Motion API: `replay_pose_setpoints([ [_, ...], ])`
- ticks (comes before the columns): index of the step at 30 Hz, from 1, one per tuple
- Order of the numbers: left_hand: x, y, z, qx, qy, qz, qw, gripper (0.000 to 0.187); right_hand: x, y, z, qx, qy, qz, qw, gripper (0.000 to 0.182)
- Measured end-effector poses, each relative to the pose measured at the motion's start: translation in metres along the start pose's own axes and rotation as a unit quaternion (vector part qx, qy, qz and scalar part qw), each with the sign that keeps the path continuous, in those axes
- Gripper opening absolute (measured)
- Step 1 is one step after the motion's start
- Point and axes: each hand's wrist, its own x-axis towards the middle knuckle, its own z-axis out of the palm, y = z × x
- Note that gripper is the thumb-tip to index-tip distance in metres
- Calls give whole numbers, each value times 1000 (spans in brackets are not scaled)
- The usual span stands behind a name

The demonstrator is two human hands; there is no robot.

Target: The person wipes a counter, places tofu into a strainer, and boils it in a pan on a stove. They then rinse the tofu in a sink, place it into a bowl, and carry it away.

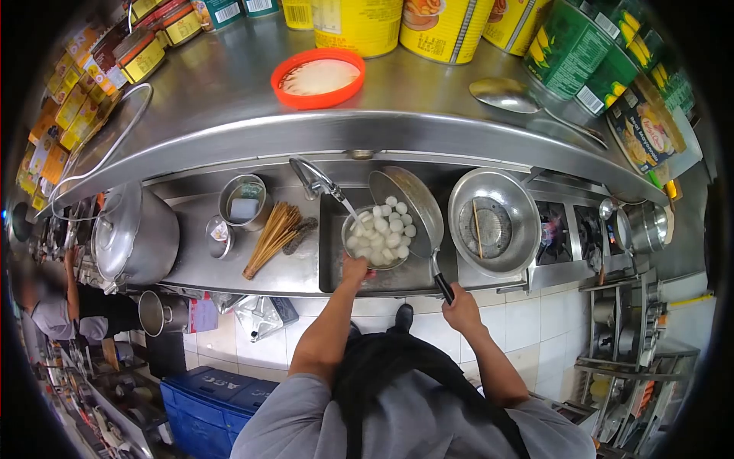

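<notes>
A round metal bowl (354, 252) of white balls (394, 224), which look like fish balls or small peeled eggs, sits in the sink (329, 264). Water runs from the faucet (316, 180) into it. My left hand (355, 270) is closed on the bowl's near rim, its fingertips partly hidden. With my right hand (461, 307) I grip the black handle of a wok (422, 200). The wok is tilted on its side against the bowl's right edge, over the sink, and some balls lie along its lip.
Left of the sink are a bamboo brush (273, 239), a small pot (245, 202) and a large lidded pot (136, 236). A wide metal basin (459, 222) and a lit stove (552, 229) stand right. Above hangs a shelf (229, 84) with cans. Another person (53, 306) is far left.
</notes>
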Motion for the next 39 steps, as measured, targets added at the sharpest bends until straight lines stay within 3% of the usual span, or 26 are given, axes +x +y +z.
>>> replay_pose_setpoints([
  [11,1,5,-3,-2,-60,-10,998,58,-12,16,-13,-58,39,-70,995,21],
  [14,1,4,-4,5,-66,-5,998,59,-15,12,-28,-81,45,-47,995,20],
  [19,-7,3,-19,20,-38,-1,999,58,-20,4,-29,5,75,-33,997,19],
  [25,-52,11,-69,68,-54,4,996,54,-32,-6,-41,96,112,-16,989,23],
  [31,-101,27,-159,59,48,29,997,49,-37,1,-54,108,114,-13,988,20],
  [34,-95,32,-215,129,90,40,987,46,-39,1,-51,118,113,-19,986,18],
  [36,-100,44,-230,105,85,66,989,44,-38,2,-46,112,110,-28,987,17],
  [39,-105,74,-235,179,111,76,975,43,-37,7,-36,88,125,-45,987,17],
])
